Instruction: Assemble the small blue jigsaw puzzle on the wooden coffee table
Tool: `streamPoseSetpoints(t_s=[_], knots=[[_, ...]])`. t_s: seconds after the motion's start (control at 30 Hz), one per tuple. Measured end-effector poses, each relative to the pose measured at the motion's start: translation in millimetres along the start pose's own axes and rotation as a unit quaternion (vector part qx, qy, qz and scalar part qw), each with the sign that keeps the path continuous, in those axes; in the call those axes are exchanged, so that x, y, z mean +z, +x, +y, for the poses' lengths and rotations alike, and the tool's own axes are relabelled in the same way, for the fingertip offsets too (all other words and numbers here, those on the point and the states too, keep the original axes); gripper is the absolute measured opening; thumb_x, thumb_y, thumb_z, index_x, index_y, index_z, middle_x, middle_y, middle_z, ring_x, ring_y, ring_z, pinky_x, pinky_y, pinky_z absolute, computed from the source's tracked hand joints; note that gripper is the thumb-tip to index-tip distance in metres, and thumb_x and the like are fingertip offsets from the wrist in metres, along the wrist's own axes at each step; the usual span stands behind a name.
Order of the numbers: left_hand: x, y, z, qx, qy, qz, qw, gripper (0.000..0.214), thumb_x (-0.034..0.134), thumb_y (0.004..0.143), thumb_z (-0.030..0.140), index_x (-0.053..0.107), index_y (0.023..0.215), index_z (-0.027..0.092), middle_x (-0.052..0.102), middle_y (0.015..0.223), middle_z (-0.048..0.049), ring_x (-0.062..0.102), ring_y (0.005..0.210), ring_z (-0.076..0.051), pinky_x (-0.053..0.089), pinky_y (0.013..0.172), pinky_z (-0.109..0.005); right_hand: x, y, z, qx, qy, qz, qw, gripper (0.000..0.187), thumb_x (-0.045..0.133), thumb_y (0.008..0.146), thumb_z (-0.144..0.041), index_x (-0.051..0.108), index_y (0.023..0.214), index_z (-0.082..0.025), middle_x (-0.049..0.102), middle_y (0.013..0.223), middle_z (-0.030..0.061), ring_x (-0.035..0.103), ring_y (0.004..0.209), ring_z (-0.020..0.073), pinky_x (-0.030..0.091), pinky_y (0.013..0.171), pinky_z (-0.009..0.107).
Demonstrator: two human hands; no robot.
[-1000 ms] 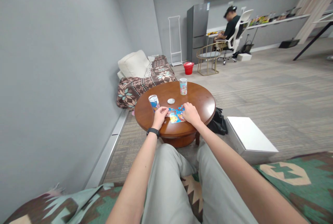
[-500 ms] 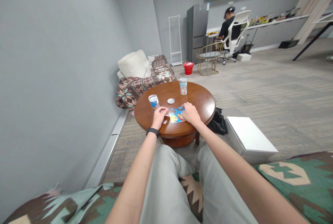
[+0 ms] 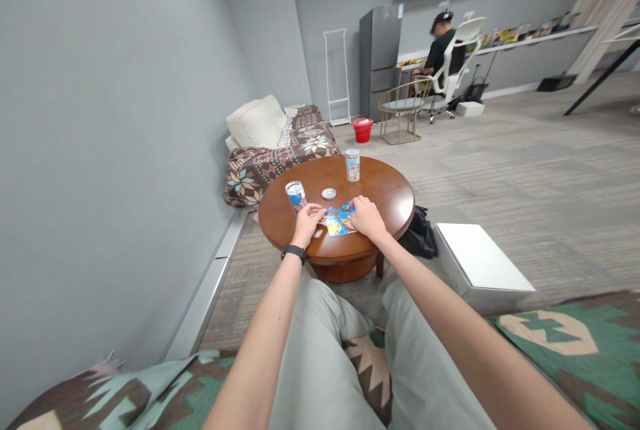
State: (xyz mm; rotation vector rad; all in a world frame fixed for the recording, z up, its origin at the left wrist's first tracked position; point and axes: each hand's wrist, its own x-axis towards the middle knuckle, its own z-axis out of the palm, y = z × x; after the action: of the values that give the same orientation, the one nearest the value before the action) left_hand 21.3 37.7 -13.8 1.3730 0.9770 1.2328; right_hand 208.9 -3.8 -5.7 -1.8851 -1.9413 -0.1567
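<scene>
A partly assembled jigsaw puzzle (image 3: 337,227) in blue, yellow and red lies near the front of the round table. Loose blue puzzle pieces (image 3: 346,207) are scattered along its far side. At the puzzle's upper left edge, my left hand (image 3: 309,221) has its thumb and fingers pinched together; whatever is between them is too small to make out. My right hand (image 3: 368,217) rests over the puzzle's right side with curled fingers, which hide what they touch. An open blue picture can (image 3: 296,198) stands just beyond my left hand, and a round metal lid (image 3: 329,194) lies behind the pieces.
A second can (image 3: 353,167), pink and light blue, stands toward the back of the wooden table (image 3: 387,180). On the floor to the right are a black bag (image 3: 421,235) and a white box (image 3: 480,253). Farther off, a person (image 3: 440,50) sits in a white chair.
My left hand's fingertips have shifted slightly right and nearer, to the puzzle's upper left edge. My right hand stays almost in place.
</scene>
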Motion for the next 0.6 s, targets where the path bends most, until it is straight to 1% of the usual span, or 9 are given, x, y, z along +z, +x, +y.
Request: streamPoseSetpoints(t_s=[0.07, 0.17, 0.23, 0.3, 0.43, 0.5, 0.6], knots=[[0.0, -0.1, -0.2, 0.007, -0.006, -0.002, 1.000, 0.029, 0.074, 0.069, 0.033, 0.056, 0.083, 0.016, 0.065, 0.078, -0.0016, 0.065, 0.070, -0.014, 0.053, 0.072, -0.029, 0.3, 0.0, -0.1, -0.001, 0.000, -0.003, 1.000, 0.022, 0.042, 0.088, -0.009, 0.057, 0.103, -0.014, 0.058, 0.104, 0.0128, 0.050, 0.097, 0.0248, 0.035, 0.077, 0.033], [-0.2, 0.3, -1.1, 0.021, 0.009, 0.014, 1.000, 0.024, 0.072, 0.071, 0.031, 0.057, 0.082, 0.017, 0.064, 0.078, -0.0019, 0.064, 0.071, -0.014, 0.052, 0.073, -0.030, -0.2, 0.0, -0.8, -0.008, -0.003, -0.014, 1.000, 0.024, 0.041, 0.088, -0.010, 0.059, 0.103, -0.013, 0.058, 0.106, 0.0138, 0.049, 0.099, 0.0252, 0.036, 0.078, 0.033], [-0.1, 0.7, -1.7, 0.040, 0.052, 0.023, 0.998, 0.019, 0.070, 0.072, 0.029, 0.060, 0.081, 0.017, 0.065, 0.079, -0.0025, 0.063, 0.073, -0.014, 0.051, 0.074, -0.029, -1.0, 0.1, -1.2, -0.011, -0.006, -0.021, 1.000, 0.024, 0.041, 0.088, -0.010, 0.060, 0.103, -0.013, 0.058, 0.107, 0.0142, 0.049, 0.099, 0.0253, 0.036, 0.079, 0.033], [0.3, 0.7, -1.4, 0.056, 0.101, 0.020, 0.993, 0.014, 0.069, 0.073, 0.027, 0.062, 0.079, 0.017, 0.066, 0.078, -0.0027, 0.062, 0.074, -0.015, 0.050, 0.073, -0.028, -1.7, 0.2, -1.3, -0.012, -0.010, -0.023, 1.000, 0.025, 0.041, 0.089, -0.011, 0.062, 0.103, -0.014, 0.058, 0.107, 0.0142, 0.050, 0.099, 0.0251, 0.037, 0.079, 0.033], [1.9, 0.2, 0.9, 0.064, 0.180, 0.017, 0.981, 0.005, 0.065, 0.074, 0.022, 0.063, 0.072, 0.017, 0.065, 0.072, -0.0022, 0.059, 0.069, -0.015, 0.049, 0.072, -0.028, -0.7, 1.1, -0.3, -0.023, -0.010, -0.034, 0.999, 0.027, 0.042, 0.089, -0.013, 0.064, 0.104, -0.015, 0.061, 0.109, 0.0128, 0.052, 0.100, 0.0241, 0.038, 0.080, 0.033], [2.6, 0.3, 1.6, 0.068, 0.209, 0.029, 0.975, 0.005, 0.065, 0.074, 0.019, 0.064, 0.069, 0.017, 0.065, 0.073, -0.0030, 0.058, 0.068, -0.015, 0.049, 0.075, -0.029, 0.8, 1.8, 0.6, -0.035, -0.007, -0.044, 0.998, 0.028, 0.043, 0.089, -0.013, 0.065, 0.107, -0.015, 0.062, 0.111, 0.0119, 0.052, 0.102, 0.0237, 0.038, 0.082, 0.032], [3.3, 1.2, 1.0, 0.074, 0.221, 0.042, 0.972, 0.003, 0.064, 0.073, 0.014, 0.066, 0.071, 0.016, 0.064, 0.081, -0.0057, 0.058, 0.067, -0.015, 0.050, 0.077, -0.031, 2.6, 2.9, 1.7, -0.047, 0.000, -0.054, 0.997, 0.031, 0.044, 0.088, -0.013, 0.065, 0.112, -0.016, 0.063, 0.117, 0.0114, 0.052, 0.107, 0.0229, 0.038, 0.085, 0.031]])
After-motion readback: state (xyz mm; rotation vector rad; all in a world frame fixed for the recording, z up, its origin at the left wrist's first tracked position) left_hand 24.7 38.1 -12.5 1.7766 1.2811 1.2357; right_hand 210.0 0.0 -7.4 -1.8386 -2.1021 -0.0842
